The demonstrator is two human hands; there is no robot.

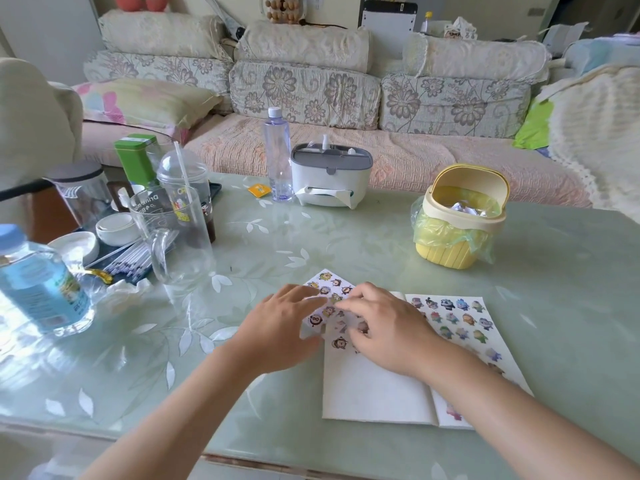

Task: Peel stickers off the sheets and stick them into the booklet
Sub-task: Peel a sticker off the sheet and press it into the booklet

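Note:
An open booklet [375, 389] lies on the green glass table [311, 237], its left page blank white and its right page covered with several cartoon stickers [460, 320]. A sticker sheet [329, 292] with small cartoon figures lies tilted over the booklet's top left corner. My left hand [280, 327] holds the sheet's left part with curled fingers. My right hand [384, 327] lies over the sheet's right part, its fingertips pinching at a sticker near the sheet's middle. The sticker itself is hidden by the fingers.
A yellow mini bin [457, 216] with a bag stands back right. A white tissue box [330, 174] and a clear bottle [278, 154] stand at the back. Left are a glass jug [173, 237], a domed cup [187, 188], a blue-capped bottle [38, 278], dishes and pens.

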